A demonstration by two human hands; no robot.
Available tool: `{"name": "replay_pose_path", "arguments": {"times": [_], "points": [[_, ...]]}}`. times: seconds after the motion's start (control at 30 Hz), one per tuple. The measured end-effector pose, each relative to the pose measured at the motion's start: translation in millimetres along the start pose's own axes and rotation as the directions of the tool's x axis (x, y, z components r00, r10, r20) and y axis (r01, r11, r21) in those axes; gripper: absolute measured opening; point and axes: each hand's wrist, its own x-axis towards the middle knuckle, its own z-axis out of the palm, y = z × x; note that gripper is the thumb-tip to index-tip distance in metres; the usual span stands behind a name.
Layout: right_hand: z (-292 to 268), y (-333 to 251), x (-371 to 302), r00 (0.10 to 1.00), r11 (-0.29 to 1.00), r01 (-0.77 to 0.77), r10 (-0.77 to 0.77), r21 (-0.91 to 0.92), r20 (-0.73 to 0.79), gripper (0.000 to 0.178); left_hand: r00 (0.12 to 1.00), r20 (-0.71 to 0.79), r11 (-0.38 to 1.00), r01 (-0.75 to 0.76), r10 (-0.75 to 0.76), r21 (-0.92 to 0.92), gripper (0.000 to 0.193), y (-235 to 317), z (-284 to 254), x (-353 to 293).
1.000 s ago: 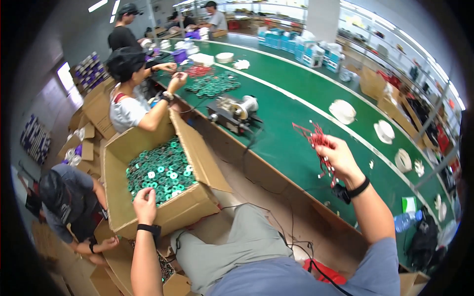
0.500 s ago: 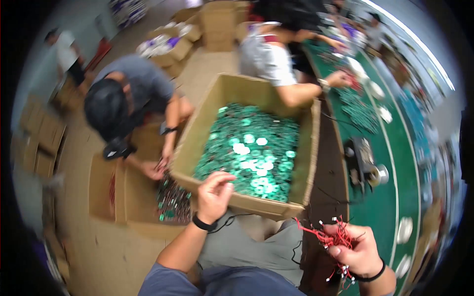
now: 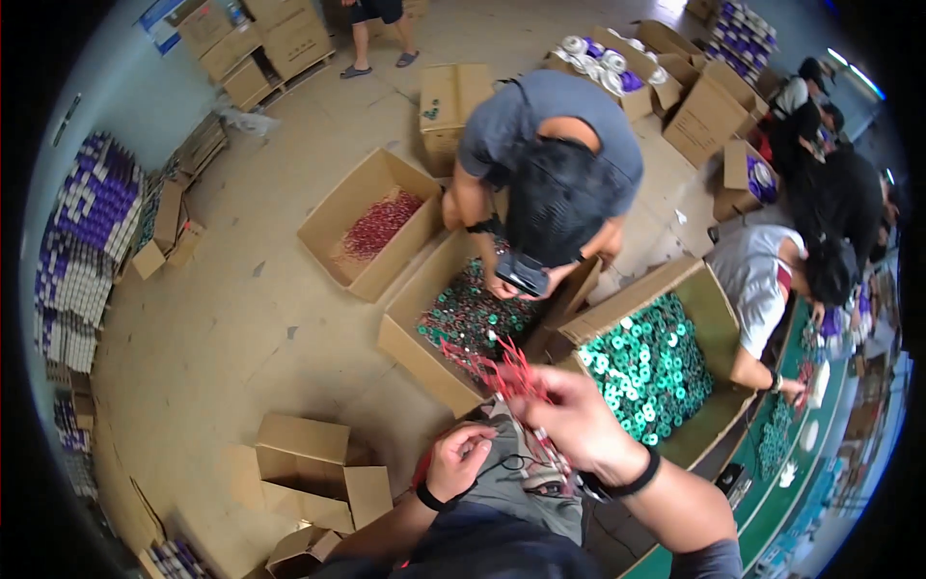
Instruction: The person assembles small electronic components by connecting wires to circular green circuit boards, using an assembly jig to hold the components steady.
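My right hand (image 3: 579, 420) is closed around a bunch of thin red wires (image 3: 511, 372) with small white connectors. Loose ends fan out to the left, and more strands hang below the fingers over my lap. Lower and to the left, my left hand (image 3: 458, 463) has loosely curled fingers with a gap at the thumb; nothing shows in it. Beyond the wires, an open cardboard box (image 3: 424, 372) contains dark and green wired parts. To its right, a tilted cardboard box (image 3: 610, 318) contains many green ring-shaped parts (image 3: 656, 367).
A co-worker (image 3: 555, 183) bends over the middle box, holding a dark device. Left of them stands a box (image 3: 323, 232) of red wires. Another person (image 3: 762, 289) works at the green bench (image 3: 791, 444) on the right. Empty cartons (image 3: 304, 444) lie at lower left.
The view has swung left, so the boxes appear farther right. My right hand has moved from beside the bench to in front of my body, still gripping the red wires.
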Motion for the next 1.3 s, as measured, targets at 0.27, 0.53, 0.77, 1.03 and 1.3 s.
{"name": "replay_pose_path", "arguments": {"times": [0.27, 0.53, 0.77, 1.03, 1.3], "points": [[97, -30, 258, 0.991, 0.996, -0.079, 0.074, 0.045, 0.116, 0.01, 0.903, -0.417, 0.991, 0.059, -0.106, -0.123, 0.025, 57, -74, -15], [179, -106, 453, 0.968, 0.985, -0.073, 0.033, -0.154, -0.248, 0.077, 0.705, -0.696, 0.956, -0.089, -0.138, -0.281, 0.025, 47, -95, -76], [125, -106, 277, 0.979, 0.981, 0.008, -0.048, 0.196, 0.199, 0.054, 0.828, -0.554, 0.991, 0.02, -0.09, -0.132, 0.024, 51, -82, -34], [-50, -78, -94, 0.964, 0.921, 0.182, -0.236, 0.344, 0.124, 0.048, 0.979, -0.183, 0.995, -0.094, 0.088, -0.024, 0.026, 106, -15, 23], [-145, 25, -416, 0.798, 0.839, 0.498, -0.344, 0.219, -0.495, 0.046, 0.984, 0.163, 0.993, -0.091, 0.078, 0.073, 0.025, 125, 144, 10]]}}
